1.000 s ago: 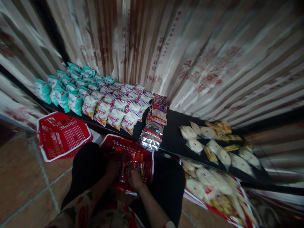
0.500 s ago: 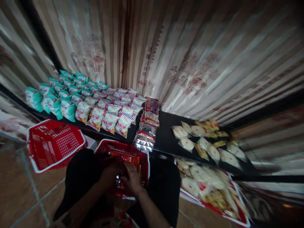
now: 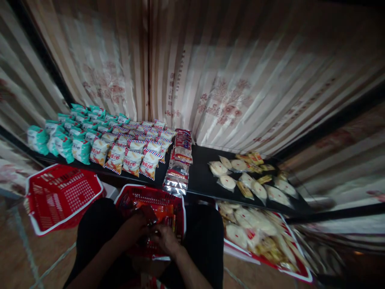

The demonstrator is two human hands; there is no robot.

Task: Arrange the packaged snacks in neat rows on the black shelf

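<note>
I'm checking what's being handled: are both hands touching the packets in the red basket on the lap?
Cannot tell. In the dim head view the left hand and right hand overlap the basket.

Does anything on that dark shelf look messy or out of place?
Yes: the pale round packets on the shelf's right side lie scattered at odd angles, while the teal bags and striped bags on the left stand in neat rows.

Print on the snack packets (image 3: 132, 160) is too blurred to read.
</note>
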